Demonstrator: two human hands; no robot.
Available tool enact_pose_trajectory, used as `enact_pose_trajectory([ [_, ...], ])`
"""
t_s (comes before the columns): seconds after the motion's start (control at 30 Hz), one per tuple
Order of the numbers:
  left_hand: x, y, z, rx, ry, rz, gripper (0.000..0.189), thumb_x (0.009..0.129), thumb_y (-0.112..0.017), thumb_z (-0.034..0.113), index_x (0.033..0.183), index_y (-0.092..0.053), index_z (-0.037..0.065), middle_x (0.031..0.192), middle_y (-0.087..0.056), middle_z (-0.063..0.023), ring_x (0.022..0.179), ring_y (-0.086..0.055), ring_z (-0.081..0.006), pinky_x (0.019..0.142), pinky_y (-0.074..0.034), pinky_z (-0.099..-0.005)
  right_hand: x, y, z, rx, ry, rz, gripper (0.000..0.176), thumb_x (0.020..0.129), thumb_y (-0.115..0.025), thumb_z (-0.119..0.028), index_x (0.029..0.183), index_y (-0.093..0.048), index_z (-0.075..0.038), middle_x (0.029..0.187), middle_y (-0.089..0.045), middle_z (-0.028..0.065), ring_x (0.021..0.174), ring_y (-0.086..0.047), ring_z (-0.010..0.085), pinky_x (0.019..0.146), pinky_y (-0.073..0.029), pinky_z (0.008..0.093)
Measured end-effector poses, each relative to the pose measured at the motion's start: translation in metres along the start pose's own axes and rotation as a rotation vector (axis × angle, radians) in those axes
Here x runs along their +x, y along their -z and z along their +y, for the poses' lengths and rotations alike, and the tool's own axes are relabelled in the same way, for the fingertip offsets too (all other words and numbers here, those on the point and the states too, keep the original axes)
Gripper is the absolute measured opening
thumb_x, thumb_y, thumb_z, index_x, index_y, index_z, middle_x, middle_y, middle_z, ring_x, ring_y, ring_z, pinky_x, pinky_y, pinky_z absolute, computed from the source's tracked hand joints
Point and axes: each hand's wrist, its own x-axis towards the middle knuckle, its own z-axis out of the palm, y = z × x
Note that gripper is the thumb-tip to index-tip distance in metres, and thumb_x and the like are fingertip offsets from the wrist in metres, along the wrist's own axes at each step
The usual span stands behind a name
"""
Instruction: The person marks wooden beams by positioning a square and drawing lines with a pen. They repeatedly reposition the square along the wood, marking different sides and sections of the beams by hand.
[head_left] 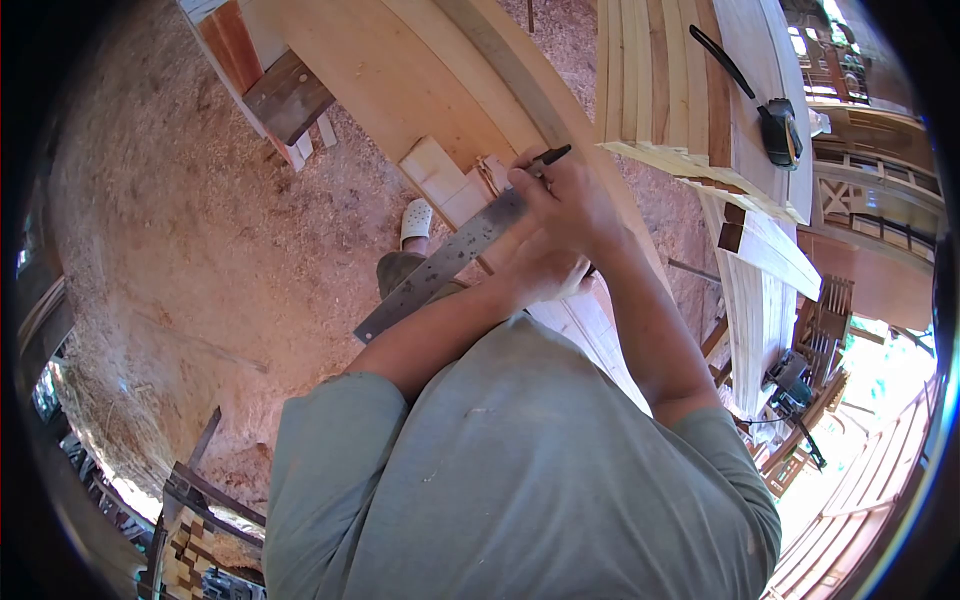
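Observation:
A flat, dark-spotted steel square (440, 268) lies slantwise across small pale wood pieces, its blade reaching out to the left over my knee. My left hand (548, 268) is closed near my belly, fingers curled around what looks like the square's other arm; a dark end shows beside the fingers. Just above it, my right hand (572, 200) pinches a black marker (550, 157), held by the blade's upper end and hiding the corner there. Pale wood blocks (440, 180) sit beyond the hands on a broad wooden board (400, 90).
Stacked planks (655, 80) stand at the upper right, with a tape measure (780, 133) on top. A power tool (790, 385) rests farther right. Wood shavings cover the dirt floor (230, 230). Cut blocks (188, 550) are piled at lower left.

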Motion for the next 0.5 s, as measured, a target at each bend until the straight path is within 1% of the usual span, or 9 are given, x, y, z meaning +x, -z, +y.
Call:
enact_pose_trajectory([
  [0.07,-0.001,-0.007,-0.002,0.029,-0.038,0.097,0.045,0.089,-0.068,0.044,0.125,-0.067,0.016,0.116,-0.071,-0.0075,0.119,-0.061,-0.0277,0.104,-0.044,-0.0449,0.002,-0.005,0.006,-0.036,-0.008,-0.009,0.021,0.095,-0.064,-0.022,0.099,-0.068,-0.002,0.078,-0.066,0.0149,0.071,-0.064,0.0261,0.068,-0.050,0.0374],
  [0.1,-0.001,-0.010,-0.003,0.030,-0.038,0.098,0.045,0.089,-0.068,0.044,0.125,-0.067,0.016,0.116,-0.071,-0.0075,0.119,-0.061,-0.0277,0.104,-0.044,-0.0449,0.002,-0.007,0.009,-0.072,-0.015,-0.019,0.022,0.095,-0.064,-0.023,0.099,-0.068,-0.003,0.078,-0.066,0.0154,0.072,-0.065,0.0269,0.068,-0.050,0.0380],
  [0.17,-0.002,-0.017,-0.005,-0.011,-0.018,0.101,0.051,0.089,-0.068,0.045,0.130,-0.063,0.016,0.123,-0.068,-0.0096,0.124,-0.059,-0.0272,0.106,-0.042,-0.0454,0.002,-0.009,0.010,-0.075,0.005,-0.018,0.021,0.095,-0.064,-0.023,0.099,-0.068,-0.003,0.079,-0.066,0.0157,0.073,-0.066,0.0283,0.069,-0.050,0.0388],
  [0.3,-0.006,-0.014,-0.001,-0.008,-0.005,0.154,0.051,0.088,-0.066,0.046,0.126,-0.066,0.011,0.123,-0.068,-0.0093,0.126,-0.057,-0.0270,0.108,-0.040,-0.0468,0.003,-0.011,0.009,-0.080,0.051,-0.025,0.019,0.094,-0.064,-0.022,0.099,-0.069,-0.005,0.079,-0.067,0.0163,0.077,-0.068,0.0324,0.070,-0.051,0.0410],
  [0.33,-0.009,-0.011,-0.001,0.016,-0.002,0.214,0.054,0.088,-0.066,0.047,0.130,-0.064,0.012,0.126,-0.066,-0.0091,0.129,-0.054,-0.0276,0.110,-0.038,-0.0475,0.003,-0.011,0.006,-0.080,0.051,-0.026,0.019,0.094,-0.064,-0.022,0.099,-0.069,-0.005,0.079,-0.067,0.0163,0.077,-0.068,0.0324,0.070,-0.051,0.0410],
  [0.37,-0.011,-0.010,0.000,0.040,0.000,0.274,0.057,0.088,-0.067,0.047,0.134,-0.061,0.013,0.130,-0.064,-0.0090,0.133,-0.052,-0.0282,0.112,-0.036,-0.0482,0.001,-0.011,0.000,-0.115,0.090,-0.023,0.020,0.094,-0.065,-0.022,0.096,-0.069,-0.002,0.081,-0.068,0.0191,0.079,-0.067,0.0365,0.072,-0.051,0.0444],
  [0.4,-0.010,-0.020,-0.002,0.040,0.000,0.274,0.057,0.088,-0.067,0.047,0.134,-0.061,0.013,0.130,-0.064,-0.0090,0.133,-0.052,-0.0282,0.112,-0.036,-0.0482,0.000,-0.011,-0.004,-0.149,0.129,-0.021,0.021,0.093,-0.065,-0.021,0.094,-0.069,0.000,0.082,-0.068,0.0220,0.082,-0.067,0.0406,0.073,-0.052,0.0479],
  [0.47,-0.006,-0.050,-0.008,-0.130,-0.018,0.543,0.062,0.088,-0.067,0.049,0.139,-0.057,0.014,0.136,-0.061,-0.0086,0.137,-0.048,-0.0296,0.114,-0.033,-0.0494,-0.003,-0.014,-0.004,-0.092,0.118,-0.046,0.020,0.093,-0.066,-0.021,0.094,-0.069,-0.001,0.082,-0.068,0.0217,0.082,-0.067,0.0403,0.073,-0.052,0.0474],
  [0.5,-0.003,-0.049,-0.007,-0.130,-0.019,0.543,0.062,0.088,-0.067,0.049,0.139,-0.057,0.014,0.136,-0.061,-0.0086,0.137,-0.048,-0.0296,0.114,-0.033,-0.0494,-0.003,-0.014,-0.003,-0.034,0.108,-0.072,0.020,0.092,-0.066,-0.020,0.095,-0.069,-0.001,0.082,-0.068,0.0214,0.081,-0.068,0.0400,0.072,-0.052,0.0470],
])
